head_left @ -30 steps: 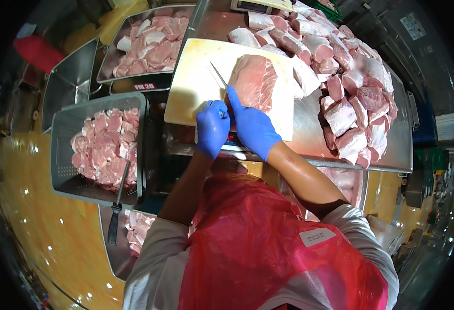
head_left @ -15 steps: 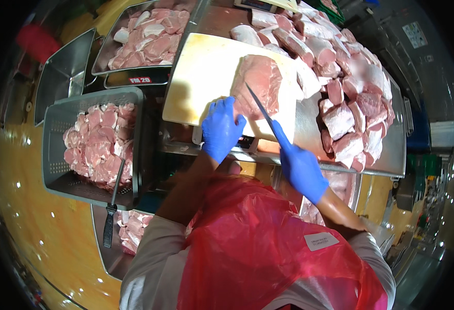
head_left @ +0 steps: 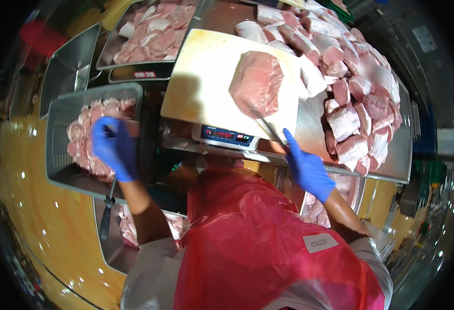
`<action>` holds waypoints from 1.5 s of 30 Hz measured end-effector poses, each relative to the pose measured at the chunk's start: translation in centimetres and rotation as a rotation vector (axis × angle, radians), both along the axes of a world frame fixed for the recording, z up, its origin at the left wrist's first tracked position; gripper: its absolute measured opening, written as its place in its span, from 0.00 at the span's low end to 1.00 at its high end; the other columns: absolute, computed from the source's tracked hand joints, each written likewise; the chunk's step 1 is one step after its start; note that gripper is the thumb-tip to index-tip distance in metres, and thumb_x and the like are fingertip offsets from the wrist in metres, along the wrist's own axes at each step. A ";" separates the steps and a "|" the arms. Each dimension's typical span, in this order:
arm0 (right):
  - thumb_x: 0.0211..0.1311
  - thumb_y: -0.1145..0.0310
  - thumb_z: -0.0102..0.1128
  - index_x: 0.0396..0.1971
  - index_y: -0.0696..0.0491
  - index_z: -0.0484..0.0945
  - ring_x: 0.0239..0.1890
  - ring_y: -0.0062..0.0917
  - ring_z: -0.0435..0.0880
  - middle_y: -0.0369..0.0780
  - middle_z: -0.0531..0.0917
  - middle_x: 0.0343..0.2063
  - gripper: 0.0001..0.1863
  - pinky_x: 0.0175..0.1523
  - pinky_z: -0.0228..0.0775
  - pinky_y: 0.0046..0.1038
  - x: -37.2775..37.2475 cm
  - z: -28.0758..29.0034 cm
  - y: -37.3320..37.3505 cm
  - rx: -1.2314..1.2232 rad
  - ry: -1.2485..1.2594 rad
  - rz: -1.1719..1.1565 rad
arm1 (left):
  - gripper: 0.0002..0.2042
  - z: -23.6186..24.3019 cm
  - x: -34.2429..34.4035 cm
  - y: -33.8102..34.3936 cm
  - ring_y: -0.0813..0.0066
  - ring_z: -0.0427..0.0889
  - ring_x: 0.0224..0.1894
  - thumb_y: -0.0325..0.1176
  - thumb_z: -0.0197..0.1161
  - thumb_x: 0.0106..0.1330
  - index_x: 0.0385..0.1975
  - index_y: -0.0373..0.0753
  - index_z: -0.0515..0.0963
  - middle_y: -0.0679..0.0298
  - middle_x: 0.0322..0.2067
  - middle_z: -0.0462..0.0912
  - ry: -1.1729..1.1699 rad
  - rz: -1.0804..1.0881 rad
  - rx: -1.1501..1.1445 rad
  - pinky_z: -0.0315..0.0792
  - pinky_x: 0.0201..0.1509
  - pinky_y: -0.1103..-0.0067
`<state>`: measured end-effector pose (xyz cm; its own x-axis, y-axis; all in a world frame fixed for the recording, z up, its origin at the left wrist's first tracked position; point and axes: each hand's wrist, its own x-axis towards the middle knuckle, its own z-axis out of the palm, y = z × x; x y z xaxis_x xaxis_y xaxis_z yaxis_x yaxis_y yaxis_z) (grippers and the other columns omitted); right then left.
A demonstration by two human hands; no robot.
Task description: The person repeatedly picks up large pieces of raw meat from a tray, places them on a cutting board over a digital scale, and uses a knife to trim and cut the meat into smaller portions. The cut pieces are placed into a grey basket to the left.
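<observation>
A boneless pork loin piece [head_left: 258,80] lies on the white cutting board [head_left: 185,98]. My right hand [head_left: 308,173], in a blue glove, grips a knife [head_left: 274,132], its forefinger stretched toward the blade. The blade points up and left, its tip at the loin's near end. Over the grey crate [head_left: 56,173] of meat slices [head_left: 85,139] is my left hand [head_left: 116,147], blue-gloved too, its fingers curled. A blurred pink piece shows at its right side; whether the hand holds it is unclear.
A scale [head_left: 224,137] with a lit display stands at the board's near edge. Many loin pieces [head_left: 361,119] are heaped on the metal table [head_left: 397,155] at right. A black-handled sharpening steel [head_left: 106,219] hangs on the crate. Metal tubs of meat stand behind and below.
My left hand has left the loin and moved left over the crate. The knife has come nearer to me, at the loin's near end. The scale's display now shows.
</observation>
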<state>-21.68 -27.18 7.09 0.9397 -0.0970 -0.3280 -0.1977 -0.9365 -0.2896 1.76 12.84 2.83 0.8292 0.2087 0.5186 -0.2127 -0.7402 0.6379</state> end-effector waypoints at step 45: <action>0.59 0.80 0.53 0.77 0.32 0.52 0.35 0.47 0.85 0.53 0.83 0.34 0.46 0.38 0.80 0.43 4.8 0.4 1.8 -0.068 -0.113 0.153 | 0.11 -7.3 -6.5 -18.7 0.54 0.81 0.44 0.27 0.70 0.55 0.38 0.33 0.82 0.55 0.40 0.82 -0.181 -0.908 0.055 0.78 0.46 0.65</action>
<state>-16.88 -25.36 7.49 0.9756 0.0314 -0.2174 -0.0215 -0.9714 -0.2367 -4.73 -5.83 -4.44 0.5682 -0.5100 0.6458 -0.8185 -0.2696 0.5073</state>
